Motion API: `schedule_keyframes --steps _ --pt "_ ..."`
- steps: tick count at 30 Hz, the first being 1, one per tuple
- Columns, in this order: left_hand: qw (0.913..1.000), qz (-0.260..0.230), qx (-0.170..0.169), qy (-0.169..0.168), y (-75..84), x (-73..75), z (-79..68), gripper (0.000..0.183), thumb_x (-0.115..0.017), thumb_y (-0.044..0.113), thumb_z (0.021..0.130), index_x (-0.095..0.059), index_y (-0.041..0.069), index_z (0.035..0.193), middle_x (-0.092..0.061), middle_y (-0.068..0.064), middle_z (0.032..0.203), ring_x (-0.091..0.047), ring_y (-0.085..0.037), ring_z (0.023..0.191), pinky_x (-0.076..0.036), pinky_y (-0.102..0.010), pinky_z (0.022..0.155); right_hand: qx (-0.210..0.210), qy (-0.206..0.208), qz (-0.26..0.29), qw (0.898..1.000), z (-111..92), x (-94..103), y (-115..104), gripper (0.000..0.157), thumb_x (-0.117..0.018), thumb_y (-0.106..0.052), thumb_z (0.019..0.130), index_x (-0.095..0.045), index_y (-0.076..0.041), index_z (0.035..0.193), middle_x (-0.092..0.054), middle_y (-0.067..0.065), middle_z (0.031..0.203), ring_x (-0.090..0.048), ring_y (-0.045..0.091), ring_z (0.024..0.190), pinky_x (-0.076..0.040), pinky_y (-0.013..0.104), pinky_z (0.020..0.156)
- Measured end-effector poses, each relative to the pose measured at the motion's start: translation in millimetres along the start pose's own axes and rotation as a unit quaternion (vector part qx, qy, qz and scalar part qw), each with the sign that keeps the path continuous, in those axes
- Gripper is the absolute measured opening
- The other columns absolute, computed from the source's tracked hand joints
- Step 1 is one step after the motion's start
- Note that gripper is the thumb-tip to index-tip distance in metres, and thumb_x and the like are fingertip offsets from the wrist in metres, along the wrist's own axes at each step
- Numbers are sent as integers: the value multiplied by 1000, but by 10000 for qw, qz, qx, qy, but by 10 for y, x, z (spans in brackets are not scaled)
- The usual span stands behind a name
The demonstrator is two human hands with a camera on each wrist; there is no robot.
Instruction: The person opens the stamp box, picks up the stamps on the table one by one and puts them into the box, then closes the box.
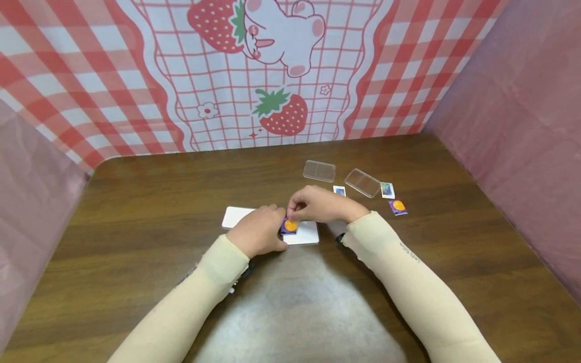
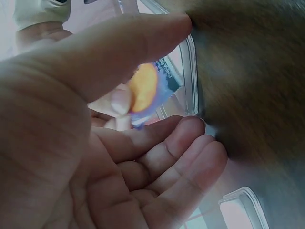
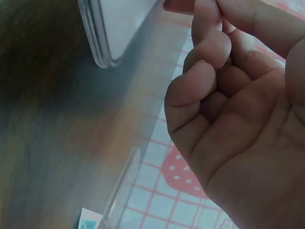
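In the head view my right hand [image 1: 317,204] pinches a small purple card with an orange circle [image 1: 290,225] between thumb and fingertips. The card is over a flat white rectangular case [image 1: 306,234] with a clear rim. My left hand [image 1: 258,229] steadies that case, thumb at the near edge and fingers at the far edge. The left wrist view shows the same card [image 2: 145,88] between the thumb and the curled fingers of the left hand [image 2: 109,143]. In the right wrist view the right hand's [image 3: 238,100] lower fingers curl inward, and the card is hidden.
A second white case [image 1: 237,217] lies left, partly behind my left hand. Two clear lids [image 1: 320,171] [image 1: 362,183] lie farther back. Small picture cards [image 1: 339,190] [image 1: 387,190] and another purple card [image 1: 398,207] lie to the right. A strawberry-patterned cloth [image 1: 272,75] hangs behind the table.
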State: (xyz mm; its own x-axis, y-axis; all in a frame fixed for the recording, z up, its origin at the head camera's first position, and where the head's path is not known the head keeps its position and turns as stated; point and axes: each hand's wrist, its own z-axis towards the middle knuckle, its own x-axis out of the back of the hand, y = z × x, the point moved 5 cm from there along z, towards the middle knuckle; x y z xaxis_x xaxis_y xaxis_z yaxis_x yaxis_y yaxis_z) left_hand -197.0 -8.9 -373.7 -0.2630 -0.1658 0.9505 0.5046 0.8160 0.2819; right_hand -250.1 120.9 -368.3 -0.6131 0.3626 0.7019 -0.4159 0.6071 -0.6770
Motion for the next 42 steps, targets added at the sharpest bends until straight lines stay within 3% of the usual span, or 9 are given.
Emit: schedule_keyframes --steps 4,10,19,42 --pt "10000 -35 -23 48 5 -2 4 54 -89 32 79 -65 1 115 -66 -10 104 -62 -26 97 -53 -41 91 -45 -38 -143 9999 63 -36 37 9 -70 -13 98 -74 -11 91 -70 -2 86 -56 11 75 -48 27 71" --pt "10000 -11 53 27 -4 -3 2 52 -90 35 79 -67 2 112 -64 -8 100 -60 -25 93 -53 -40 87 -52 176 -839 9963 130 -67 46 9 -70 -10 94 -74 -13 87 -67 -4 81 -55 9 72 -48 27 72" --pt "9999 -29 99 76 -14 2 0 48 -89 37 78 -66 5 105 -60 -5 95 -57 -25 90 -51 -40 83 -327 290 -1454 9884 95 -119 -12 10 -73 -11 91 -71 -16 83 -65 -6 78 -56 11 71 -47 28 70" --pt "9999 84 138 -4 -21 -18 12 54 -89 41 79 -67 4 112 -62 -7 100 -59 -25 94 -52 -40 87 -314 260 -1456 9885 82 -148 -73 12 -76 -11 92 -70 -13 81 -64 -4 77 -54 11 69 -44 25 67"
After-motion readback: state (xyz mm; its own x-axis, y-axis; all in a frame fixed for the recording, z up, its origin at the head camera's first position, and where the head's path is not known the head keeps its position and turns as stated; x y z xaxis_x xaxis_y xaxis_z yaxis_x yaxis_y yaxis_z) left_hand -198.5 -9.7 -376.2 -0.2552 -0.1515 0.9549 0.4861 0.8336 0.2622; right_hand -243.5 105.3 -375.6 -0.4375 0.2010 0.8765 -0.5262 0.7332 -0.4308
